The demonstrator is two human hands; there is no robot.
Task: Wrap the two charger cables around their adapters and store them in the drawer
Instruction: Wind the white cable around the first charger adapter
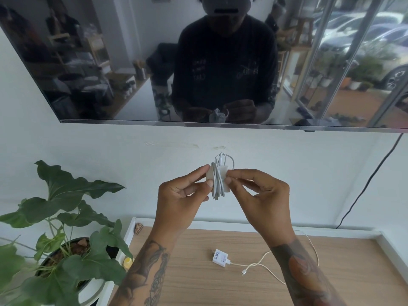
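Note:
I hold a white adapter [218,180] up in front of the wall, its white cable wound around it in several turns with a loop and the plug end sticking out on top. My left hand [183,191] pinches its left side. My right hand [258,191] pinches the right side against the wound cable. A second white adapter [220,257] lies on the wooden cabinet top [187,279] below, its cable [260,267] loose and uncoiled to the right, passing under my right forearm. No drawer is in view.
A potted plant [66,228] with large green leaves stands at the left of the cabinet. A wall-mounted TV [132,62] hangs above, and a black cord [371,180] runs down the wall at right. A small shell [138,229] sits at the cabinet's back left corner.

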